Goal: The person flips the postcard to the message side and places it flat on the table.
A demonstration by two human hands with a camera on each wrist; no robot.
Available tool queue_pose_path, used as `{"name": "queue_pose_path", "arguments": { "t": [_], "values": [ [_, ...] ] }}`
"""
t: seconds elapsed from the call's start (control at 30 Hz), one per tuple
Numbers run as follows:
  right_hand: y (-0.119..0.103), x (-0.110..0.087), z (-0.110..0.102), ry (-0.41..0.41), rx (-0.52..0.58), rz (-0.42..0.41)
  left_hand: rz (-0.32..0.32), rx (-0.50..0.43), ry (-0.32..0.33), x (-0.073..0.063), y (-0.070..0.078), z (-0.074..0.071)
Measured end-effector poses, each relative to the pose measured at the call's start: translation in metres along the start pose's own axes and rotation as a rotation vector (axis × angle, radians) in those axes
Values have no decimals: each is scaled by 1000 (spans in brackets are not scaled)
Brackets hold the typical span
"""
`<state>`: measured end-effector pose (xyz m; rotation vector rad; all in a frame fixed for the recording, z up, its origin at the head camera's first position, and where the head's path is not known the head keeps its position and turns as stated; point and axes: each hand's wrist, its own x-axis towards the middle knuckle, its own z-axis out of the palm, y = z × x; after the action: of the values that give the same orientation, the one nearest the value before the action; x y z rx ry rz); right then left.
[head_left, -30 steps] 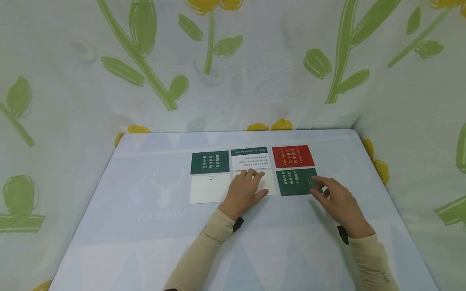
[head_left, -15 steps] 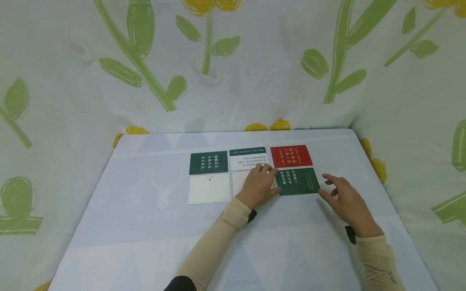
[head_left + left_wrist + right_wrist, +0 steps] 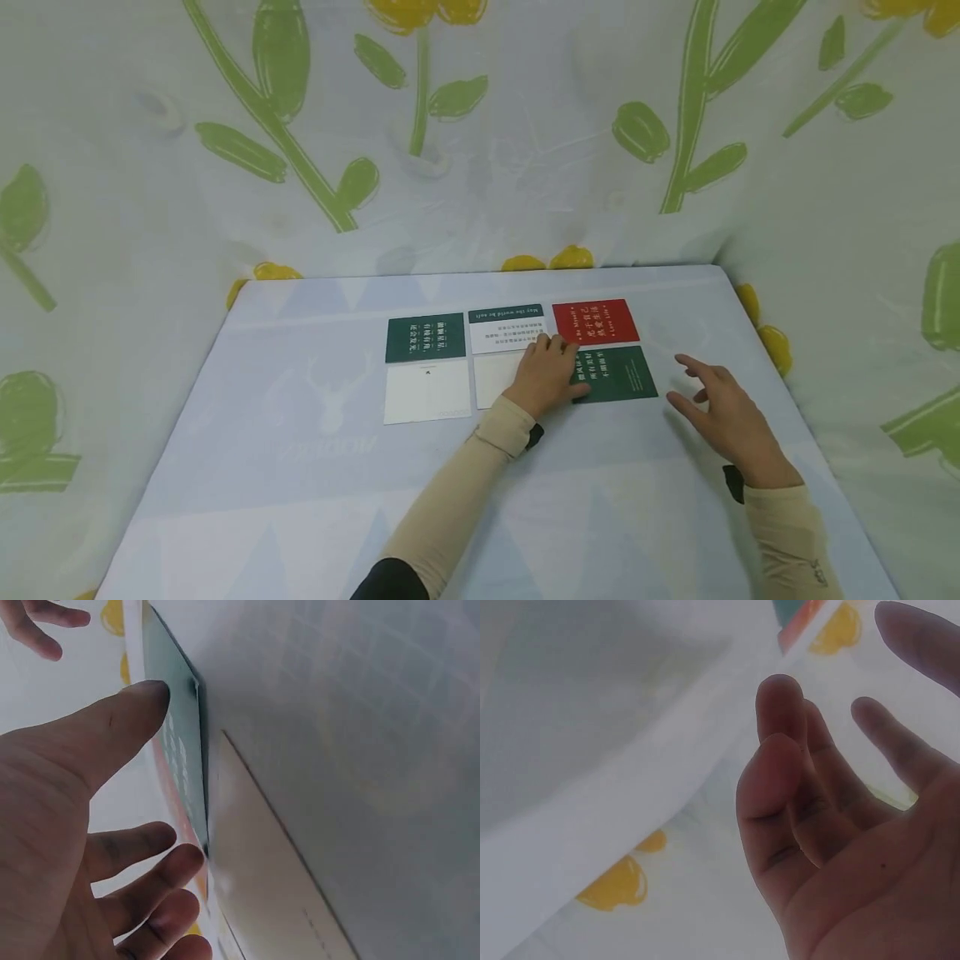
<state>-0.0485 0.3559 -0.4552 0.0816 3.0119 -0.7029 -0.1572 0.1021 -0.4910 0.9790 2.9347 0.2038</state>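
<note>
Cards lie flat in two rows of three. My left hand [image 3: 546,375] is over the seam between a white card [image 3: 495,379] and the dark green card [image 3: 618,375] in the near right spot. Its thumb and fingers are spread at the green card's left edge, with relaxed fingers in the left wrist view; whether they touch the card I cannot tell. My right hand [image 3: 731,417] hovers right of that card, fingers apart and holding nothing. Behind are a red card [image 3: 596,323], a white card with a green band [image 3: 507,329] and another green card [image 3: 425,337].
Another white card [image 3: 427,392] lies at the near left of the group. A pale patterned cloth covers the table [image 3: 300,500]. Behind and at both sides hang white curtains [image 3: 495,208] with green leaves and yellow flowers.
My left hand has moved right, from the near middle white card to the green card's left edge. My right hand has left the green card's right side and drawn away rightward.
</note>
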Motion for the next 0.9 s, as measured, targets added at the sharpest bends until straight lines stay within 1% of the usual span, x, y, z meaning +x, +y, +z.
{"name": "queue_pose_path", "arguments": {
  "t": [0.13, 0.3, 0.43, 0.57, 0.73, 0.9],
  "values": [
    [1, 1, -3, 2, -19, -6, 5, 37, -6, 1, 1, 1],
    [5, 5, -5, -12, -35, -17, 5, 65, -6, 1, 4, -1],
    [9, 9, -6, -41, -35, -35, 12, 82, 5, 1, 5, -4],
    [9, 16, -4, -88, -39, -29, 16, 81, 11, 1, 5, -5],
    [8, 27, 2, -142, -40, -1, 4, 78, -15, 3, 4, -5],
    [6, 38, 9, -170, -41, -38, -16, 69, -48, 7, 6, -5]
  ]
}}
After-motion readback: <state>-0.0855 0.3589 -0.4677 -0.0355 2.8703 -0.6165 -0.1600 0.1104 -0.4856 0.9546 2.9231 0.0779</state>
